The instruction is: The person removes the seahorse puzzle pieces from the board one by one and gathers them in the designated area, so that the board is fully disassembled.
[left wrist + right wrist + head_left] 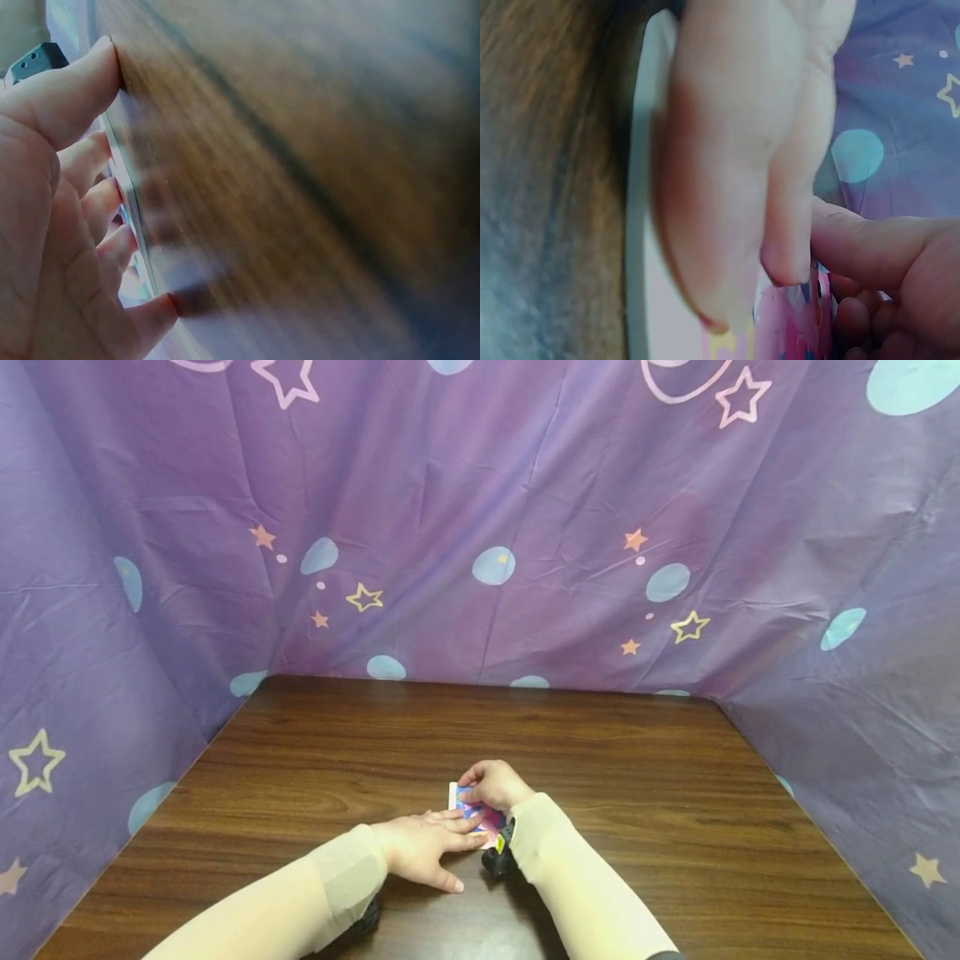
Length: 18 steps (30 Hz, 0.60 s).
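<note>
A thin picture board (453,795) with a white border and a blue, pink and yellow picture lies on the table. Spread across its near left part, my left hand (429,847) presses down with straight fingers, the thumb on the wood. My right hand (498,785) is bent over the far edge. Its thumb and curled fingers pinch there, and a small piece between them cannot be ruled out. In the right wrist view the left fingers (727,165) cover much of the board, and my right hand's thumb (877,244) is beyond them. The left wrist view shows the board's thin edge (133,202).
The brown wooden table (337,735) stretches out around both hands. A purple curtain (450,510) with stars and blue spots hangs behind it and along both sides. Black wrist cameras (497,862) sit under the wrists, the right one close to the board.
</note>
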### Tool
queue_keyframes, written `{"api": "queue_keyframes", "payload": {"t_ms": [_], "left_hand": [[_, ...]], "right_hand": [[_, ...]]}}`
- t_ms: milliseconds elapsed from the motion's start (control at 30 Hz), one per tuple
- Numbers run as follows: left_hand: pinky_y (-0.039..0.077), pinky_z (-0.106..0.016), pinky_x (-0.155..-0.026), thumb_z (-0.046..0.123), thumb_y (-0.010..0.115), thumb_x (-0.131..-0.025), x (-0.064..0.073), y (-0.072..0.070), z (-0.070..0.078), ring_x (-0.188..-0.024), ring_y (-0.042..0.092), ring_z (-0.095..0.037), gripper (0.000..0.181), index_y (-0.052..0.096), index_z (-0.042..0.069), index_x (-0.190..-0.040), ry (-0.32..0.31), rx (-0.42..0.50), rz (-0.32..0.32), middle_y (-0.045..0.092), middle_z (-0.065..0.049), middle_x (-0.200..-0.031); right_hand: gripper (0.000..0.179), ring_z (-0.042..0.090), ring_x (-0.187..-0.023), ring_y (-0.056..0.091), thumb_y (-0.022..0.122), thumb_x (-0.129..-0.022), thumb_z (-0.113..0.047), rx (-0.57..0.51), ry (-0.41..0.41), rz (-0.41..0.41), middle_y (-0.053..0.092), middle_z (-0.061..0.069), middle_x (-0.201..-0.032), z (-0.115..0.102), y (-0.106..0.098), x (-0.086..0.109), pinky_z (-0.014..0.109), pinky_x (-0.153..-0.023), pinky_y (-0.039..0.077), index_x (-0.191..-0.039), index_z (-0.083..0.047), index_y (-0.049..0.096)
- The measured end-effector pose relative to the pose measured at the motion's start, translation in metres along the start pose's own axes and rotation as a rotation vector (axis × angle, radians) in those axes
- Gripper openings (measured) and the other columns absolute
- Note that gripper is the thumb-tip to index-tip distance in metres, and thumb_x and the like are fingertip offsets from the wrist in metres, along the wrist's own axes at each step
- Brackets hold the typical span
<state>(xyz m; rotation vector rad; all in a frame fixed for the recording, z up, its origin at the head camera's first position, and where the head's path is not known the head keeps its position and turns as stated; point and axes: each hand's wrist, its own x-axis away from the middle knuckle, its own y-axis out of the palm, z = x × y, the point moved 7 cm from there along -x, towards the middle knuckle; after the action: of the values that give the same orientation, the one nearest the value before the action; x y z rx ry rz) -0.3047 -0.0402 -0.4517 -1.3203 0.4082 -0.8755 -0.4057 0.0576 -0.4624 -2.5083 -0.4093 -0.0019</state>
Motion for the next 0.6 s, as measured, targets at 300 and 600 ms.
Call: {"api": "queue_keyframes", "payload": {"t_ms": [300,600], "left_hand": [[0.024,-0.049,-0.114,0.053,0.063,-0.085,-0.0002,-0.0004,-0.0001,-0.145,0.019,-0.021,0.074,0.037,0.026,-0.149,0.010,0.003,0.005,0.025,0.000,-0.157],[0.024,-0.050,-0.114,0.055,0.063,-0.085,-0.0003,0.0001,-0.0004,-0.145,0.019,-0.021,0.075,0.037,0.027,-0.149,0.009,0.007,0.007,0.026,0.000,-0.157]], "right_hand": [[0.019,0.011,-0.066,0.057,0.075,-0.074,0.005,-0.125,0.057,0.005,0.063,0.002,-0.074,0.0061,0.0013,0.0008,0.020,-0.059,0.049,-0.092,0.004,0.068],[0.019,0.010,-0.065,0.059,0.074,-0.075,0.007,-0.173,0.069,0.022,0.065,0.002,-0.075,0.0076,0.0018,0.0022,0.021,-0.060,0.052,-0.093,0.006,0.069]]}}
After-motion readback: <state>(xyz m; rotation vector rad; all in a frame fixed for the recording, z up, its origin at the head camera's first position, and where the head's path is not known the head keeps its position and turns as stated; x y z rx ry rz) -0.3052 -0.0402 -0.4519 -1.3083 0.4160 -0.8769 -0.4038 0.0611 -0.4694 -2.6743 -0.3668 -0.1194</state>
